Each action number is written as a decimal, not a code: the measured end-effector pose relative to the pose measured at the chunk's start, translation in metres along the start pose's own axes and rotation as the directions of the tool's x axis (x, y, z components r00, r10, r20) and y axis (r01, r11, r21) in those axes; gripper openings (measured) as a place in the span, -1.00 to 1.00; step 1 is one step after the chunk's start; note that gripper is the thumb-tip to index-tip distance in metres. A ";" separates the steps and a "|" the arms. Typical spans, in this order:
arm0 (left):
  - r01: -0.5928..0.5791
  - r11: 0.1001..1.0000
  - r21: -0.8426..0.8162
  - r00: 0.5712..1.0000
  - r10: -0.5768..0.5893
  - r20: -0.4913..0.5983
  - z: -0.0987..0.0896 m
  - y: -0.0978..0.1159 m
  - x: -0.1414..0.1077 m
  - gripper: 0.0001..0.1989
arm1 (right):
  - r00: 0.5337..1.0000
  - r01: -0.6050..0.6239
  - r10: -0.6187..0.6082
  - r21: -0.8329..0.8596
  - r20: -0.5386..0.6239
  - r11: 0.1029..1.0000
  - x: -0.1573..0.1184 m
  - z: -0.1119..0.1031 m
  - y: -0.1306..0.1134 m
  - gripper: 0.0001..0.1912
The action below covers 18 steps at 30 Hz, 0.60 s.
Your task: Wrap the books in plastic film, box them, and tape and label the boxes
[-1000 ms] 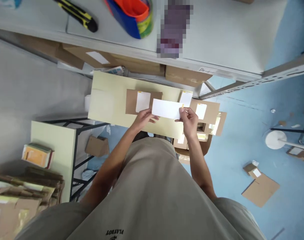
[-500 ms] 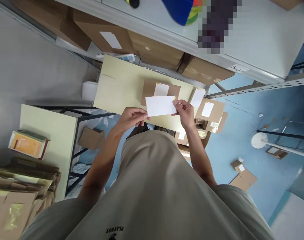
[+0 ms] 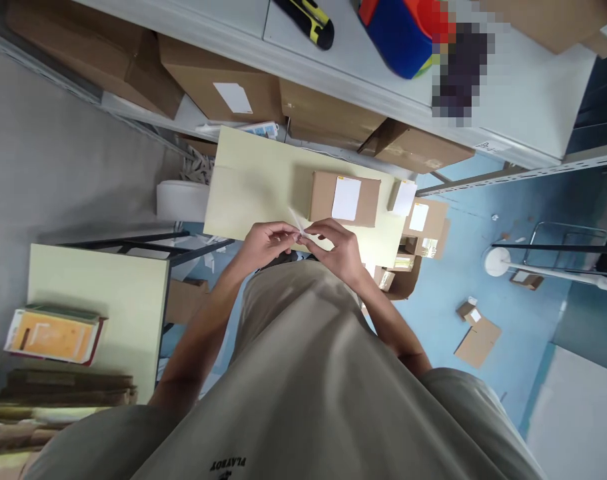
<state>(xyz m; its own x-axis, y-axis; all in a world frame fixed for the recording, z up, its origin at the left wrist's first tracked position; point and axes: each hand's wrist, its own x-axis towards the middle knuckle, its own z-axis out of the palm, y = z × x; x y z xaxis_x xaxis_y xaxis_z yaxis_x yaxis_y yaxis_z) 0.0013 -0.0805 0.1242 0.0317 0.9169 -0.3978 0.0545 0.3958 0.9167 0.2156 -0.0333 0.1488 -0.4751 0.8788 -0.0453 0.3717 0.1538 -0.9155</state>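
Over the front edge of the pale yellow table (image 3: 253,173), my left hand (image 3: 268,243) and my right hand (image 3: 336,250) meet at the fingertips. Between them is a thin white strip (image 3: 296,219), seen nearly edge-on; both hands pinch its lower end. Just beyond my right hand lies a closed brown box (image 3: 323,197) with a white label (image 3: 346,198) on its top. Farther right, at the table's edge, sits a stack of white labels (image 3: 404,198).
A shelf (image 3: 313,47) with a yellow-black cutter (image 3: 310,23) and a blue-red tape dispenser (image 3: 403,40) crosses the top, above several cartons (image 3: 223,80). Books (image 3: 53,335) lie on a side table (image 3: 133,287). Right of the table are open boxes (image 3: 428,217).
The white label that was held flat and wide between my hands is now a thin edge-on strip. My right hand has moved left to meet my left hand. The view has shifted slightly.
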 end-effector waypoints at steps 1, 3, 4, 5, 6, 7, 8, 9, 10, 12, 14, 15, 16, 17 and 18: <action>-0.019 1.000 0.009 1.000 0.019 0.004 -0.004 -0.001 0.000 -0.71 | 1.000 -0.003 0.003 -0.019 -0.010 1.000 0.001 0.006 -0.002 -0.85; -0.052 0.998 0.021 0.999 0.051 0.010 -0.010 -0.004 0.001 -0.73 | 1.000 -0.018 0.017 -0.046 -0.016 0.999 0.004 0.017 -0.002 -0.84; -0.061 0.998 0.030 0.998 0.060 0.016 -0.012 -0.006 0.003 -0.73 | 0.999 -0.030 0.029 -0.057 -0.016 0.998 0.007 0.022 -0.002 -0.83; -0.067 0.997 0.043 0.998 0.066 0.022 -0.013 -0.008 0.005 -0.74 | 0.999 -0.043 0.042 -0.067 -0.016 0.997 0.009 0.026 -0.001 -0.83; -0.071 0.996 0.061 0.997 0.070 0.026 -0.014 -0.010 0.007 -0.75 | 0.998 -0.056 0.056 -0.074 -0.011 0.996 0.011 0.030 0.000 -0.83; -0.076 0.994 0.083 0.997 0.074 0.022 -0.015 -0.014 0.010 -0.76 | 0.998 -0.070 0.069 -0.074 -0.005 0.995 0.014 0.032 0.001 -0.83; -0.077 0.991 0.108 0.997 0.076 0.012 -0.017 -0.018 0.013 -0.77 | 0.997 -0.083 0.082 -0.065 -0.003 0.994 0.017 0.033 0.004 -0.83; -0.073 0.988 0.133 0.997 0.074 -0.003 -0.021 -0.023 0.016 -0.79 | 0.995 -0.098 0.098 -0.048 -0.008 0.994 0.020 0.032 0.007 -0.83; -0.060 0.986 0.155 0.998 0.065 -0.025 -0.026 -0.028 0.020 -0.80 | 0.993 -0.118 0.118 -0.024 -0.026 0.993 0.023 0.028 0.010 -0.83; 0.000 0.984 0.178 0.997 0.014 -0.078 -0.045 -0.042 0.026 -0.81 | 0.974 -0.186 0.190 0.040 -0.127 0.982 0.028 0.012 0.019 -0.81; 0.099 0.980 0.170 0.985 -0.072 -0.158 -0.073 -0.057 0.031 -0.81 | 0.905 -0.265 0.285 0.104 -0.316 0.958 0.031 -0.013 0.026 -0.78; 0.154 0.975 0.157 0.968 -0.118 -0.219 -0.091 -0.065 0.033 -0.82 | 0.848 -0.294 0.320 0.128 -0.423 0.947 0.032 -0.026 0.028 -0.77; 0.198 0.970 0.141 0.942 -0.148 -0.303 -0.110 -0.073 0.035 -0.83 | 0.792 -0.310 0.337 0.140 -0.510 0.940 0.031 -0.038 0.029 -0.76; 0.240 0.965 0.105 0.894 -0.178 -0.410 -0.130 -0.080 0.038 -0.84 | 0.748 -0.318 0.344 0.148 -0.568 0.936 0.031 -0.048 0.028 -0.75; 0.281 0.959 0.038 0.835 -0.225 -0.502 -0.152 -0.085 0.042 -0.85 | 0.722 -0.319 0.344 0.154 -0.601 0.935 0.030 -0.055 0.026 -0.75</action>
<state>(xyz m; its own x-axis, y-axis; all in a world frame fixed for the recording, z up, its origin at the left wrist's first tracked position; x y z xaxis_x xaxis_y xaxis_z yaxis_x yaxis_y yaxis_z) -0.1534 -0.0682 0.0351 -0.4863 0.7027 -0.5194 0.0992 0.6350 0.7661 0.2555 0.0220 0.1454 0.2642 0.9584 -0.1080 0.3763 -0.2056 -0.9034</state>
